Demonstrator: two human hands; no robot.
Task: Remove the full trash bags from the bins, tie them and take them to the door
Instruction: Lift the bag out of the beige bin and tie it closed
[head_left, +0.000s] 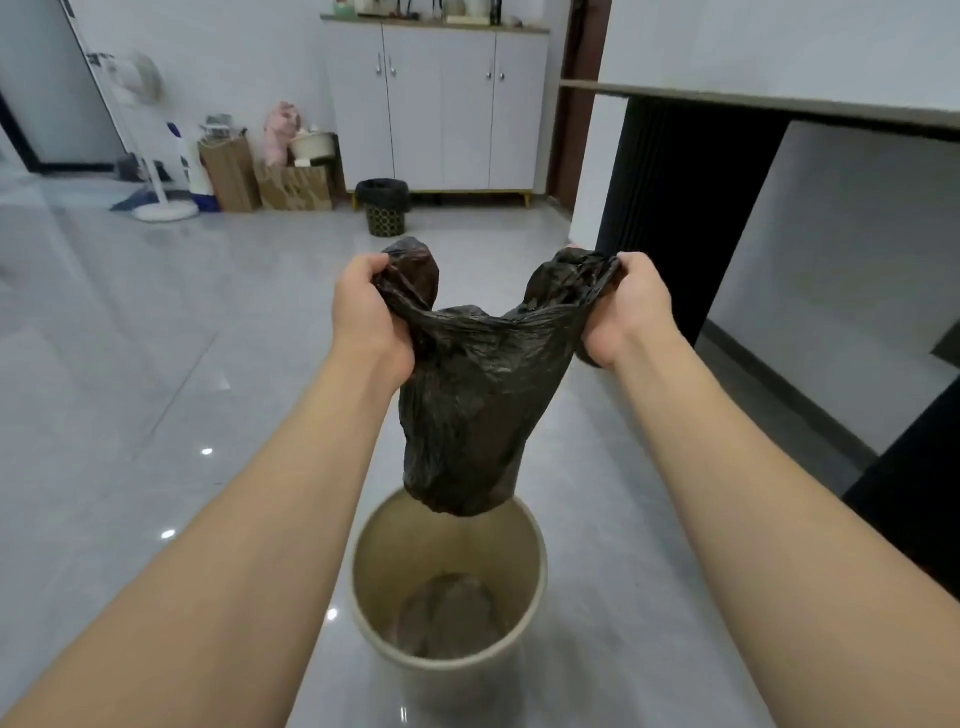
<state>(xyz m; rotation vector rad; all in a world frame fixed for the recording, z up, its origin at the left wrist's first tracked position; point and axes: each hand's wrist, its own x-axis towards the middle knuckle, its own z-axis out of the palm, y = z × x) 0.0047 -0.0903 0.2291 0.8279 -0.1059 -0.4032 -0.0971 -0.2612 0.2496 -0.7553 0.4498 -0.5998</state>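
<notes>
Bin (449, 566) below; both hands, left (366, 312) and right (626, 312), grip the soft, seemingly light bag (467, 405) by its bunched top corners.

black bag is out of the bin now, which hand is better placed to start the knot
Neither clearly. The left hand and right hand each grip one gathered ear of the black bag, level, above the beige bin. Tying needs both; the left's ear stands slightly taller, so it could probably cross over first.
</notes>
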